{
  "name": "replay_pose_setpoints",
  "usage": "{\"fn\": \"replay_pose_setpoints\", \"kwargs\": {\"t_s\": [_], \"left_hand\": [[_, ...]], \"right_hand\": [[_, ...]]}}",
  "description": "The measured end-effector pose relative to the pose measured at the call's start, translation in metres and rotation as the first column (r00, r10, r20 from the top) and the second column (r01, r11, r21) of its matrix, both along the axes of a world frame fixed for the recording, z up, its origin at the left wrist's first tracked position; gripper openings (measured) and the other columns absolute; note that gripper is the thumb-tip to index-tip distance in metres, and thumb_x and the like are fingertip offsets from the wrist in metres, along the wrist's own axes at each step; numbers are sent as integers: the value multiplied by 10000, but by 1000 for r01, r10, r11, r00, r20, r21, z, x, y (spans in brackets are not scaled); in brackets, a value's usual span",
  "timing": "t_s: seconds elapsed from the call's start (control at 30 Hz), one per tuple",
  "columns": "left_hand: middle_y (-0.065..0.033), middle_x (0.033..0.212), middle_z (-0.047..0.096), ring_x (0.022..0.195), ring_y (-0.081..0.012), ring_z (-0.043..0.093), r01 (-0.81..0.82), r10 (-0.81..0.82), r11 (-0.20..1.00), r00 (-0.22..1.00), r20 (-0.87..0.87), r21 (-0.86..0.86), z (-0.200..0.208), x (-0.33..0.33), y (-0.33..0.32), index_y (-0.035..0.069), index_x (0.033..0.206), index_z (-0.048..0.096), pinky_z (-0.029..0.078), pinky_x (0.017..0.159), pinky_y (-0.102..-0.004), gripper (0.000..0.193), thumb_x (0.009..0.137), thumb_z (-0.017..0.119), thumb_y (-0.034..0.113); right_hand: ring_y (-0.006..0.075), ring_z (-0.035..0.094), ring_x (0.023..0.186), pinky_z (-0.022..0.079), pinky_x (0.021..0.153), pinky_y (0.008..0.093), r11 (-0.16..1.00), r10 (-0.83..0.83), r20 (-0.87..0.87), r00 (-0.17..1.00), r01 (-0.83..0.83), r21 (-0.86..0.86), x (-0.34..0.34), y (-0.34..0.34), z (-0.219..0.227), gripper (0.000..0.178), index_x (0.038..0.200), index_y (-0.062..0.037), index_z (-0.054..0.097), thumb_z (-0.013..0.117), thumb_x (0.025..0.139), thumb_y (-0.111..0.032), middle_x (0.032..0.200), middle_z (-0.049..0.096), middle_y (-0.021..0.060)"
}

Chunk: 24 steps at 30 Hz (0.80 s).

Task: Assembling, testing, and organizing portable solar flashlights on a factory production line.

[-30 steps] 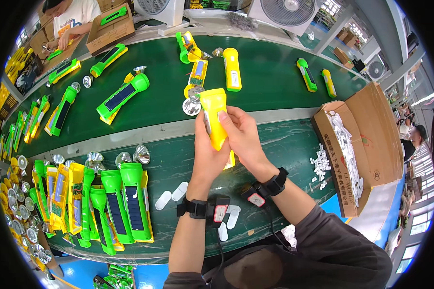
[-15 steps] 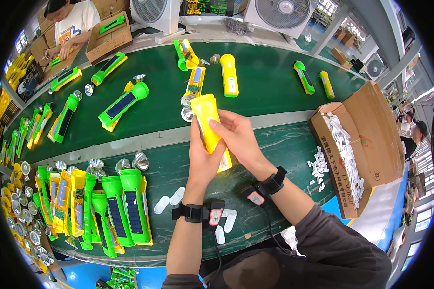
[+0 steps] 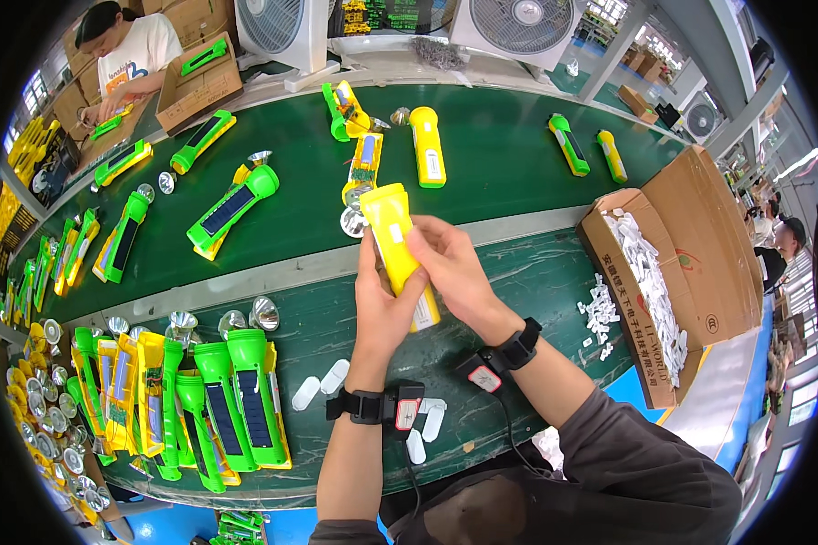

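A yellow flashlight body (image 3: 392,227) is held tilted between my hands over the near edge of the green work surface, its wide end pointing away from me. My left hand (image 3: 380,295) wraps its left side, fingers closed on it. My right hand (image 3: 454,272) grips the right side, thumb against the yellow face near a small white switch piece (image 3: 395,233). Just beyond the wide end lie a silvery reflector (image 3: 354,221) and an opened yellow housing (image 3: 364,163) with a circuit board. Another yellow flashlight (image 3: 428,150) lies farther back. The underside of the held one is hidden.
Green flashlights (image 3: 254,400) are stacked at left beside loose reflectors (image 3: 264,313). White clear-looking covers (image 3: 334,375) lie near my left wrist. At right stands a cardboard box (image 3: 623,309) of small white parts, some spilled beside it (image 3: 600,313). A co-worker (image 3: 132,59) sits far left.
Both hands still hold the yellow flashlight in nearly the same place; its wide end has tipped slightly and my right thumb has shifted a little, leaving the white switch piece more visible.
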<state>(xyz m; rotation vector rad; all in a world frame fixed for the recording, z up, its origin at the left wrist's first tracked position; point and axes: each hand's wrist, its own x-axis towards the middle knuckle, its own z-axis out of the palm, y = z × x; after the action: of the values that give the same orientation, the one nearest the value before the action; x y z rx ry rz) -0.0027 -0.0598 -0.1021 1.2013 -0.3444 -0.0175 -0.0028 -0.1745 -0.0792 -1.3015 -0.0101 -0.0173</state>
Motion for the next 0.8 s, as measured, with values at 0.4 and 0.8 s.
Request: {"fn": "replay_pose_setpoints", "kwargs": {"t_s": [0.4, 0.8], "left_hand": [[-100, 1229, 529, 1078, -166, 513, -234, 234, 972, 964, -127, 12, -15, 4, 11, 23, 1298, 475, 413, 915, -309, 392, 980, 486, 253], [-42, 1065, 578, 945, -142, 566, -149, 129, 984, 973, -190, -96, -19, 6, 3, 39, 1201, 519, 451, 767, -281, 311, 916, 591, 140]], "right_hand": [[145, 550, 1037, 474, 885, 305, 978, 206, -99, 973, -202, 49, -34, -20, 22, 801, 1485, -130, 212, 641, 828, 36, 1179, 557, 89], [409, 558, 1024, 472, 899, 438, 177, -457, 379, 805, 499, -848, 108, -189, -17, 749, 1347, -106, 426, 764, 679, -126, 1073, 596, 234]]}}
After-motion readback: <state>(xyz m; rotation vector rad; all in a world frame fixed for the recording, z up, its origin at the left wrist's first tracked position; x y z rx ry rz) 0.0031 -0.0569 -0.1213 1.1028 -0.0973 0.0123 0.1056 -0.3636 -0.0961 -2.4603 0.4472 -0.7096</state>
